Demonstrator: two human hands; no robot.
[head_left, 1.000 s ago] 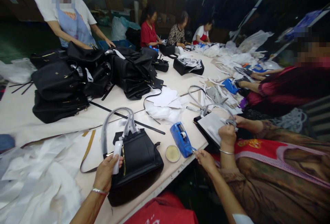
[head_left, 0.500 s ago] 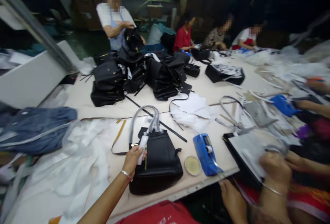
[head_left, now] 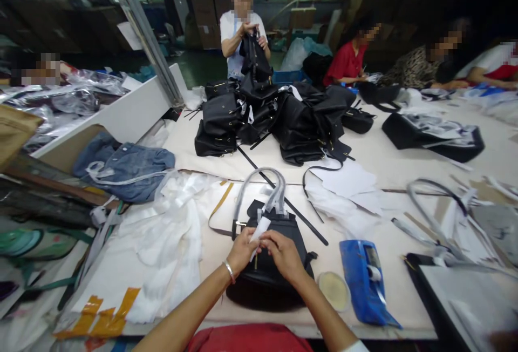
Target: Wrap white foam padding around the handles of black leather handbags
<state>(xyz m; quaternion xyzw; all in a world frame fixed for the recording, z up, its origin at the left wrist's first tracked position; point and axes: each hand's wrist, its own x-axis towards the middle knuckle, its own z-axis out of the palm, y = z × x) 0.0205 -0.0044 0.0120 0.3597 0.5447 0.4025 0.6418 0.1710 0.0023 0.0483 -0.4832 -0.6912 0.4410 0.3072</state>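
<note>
A black handbag [head_left: 279,271] stands upright on the table right in front of me, its looped handles [head_left: 259,179] wrapped in clear plastic. Over its front, my left hand [head_left: 244,246] grips a white wrapped strip [head_left: 260,233], which points up and to the right. My right hand [head_left: 283,255] meets it from the other side, thumb and fingers pinched at the strip's edge. Whether the right fingers hold the strip itself or a bit of tape on it, I cannot make out. A blue tape dispenser [head_left: 362,282] and a round yellowish tin [head_left: 334,291] lie right of the bag.
Black bags [head_left: 275,120] are heaped across the table, with a co-worker [head_left: 243,39] standing behind them. White wrapping sheets [head_left: 162,255] and a blue denim bag [head_left: 129,166] lie to the left. White paper [head_left: 343,184] and another black bag [head_left: 433,292] are at right.
My right hand has come up from the lower right to the white strip at my left hand. My view has swung left, so the table's things sit further right.
</note>
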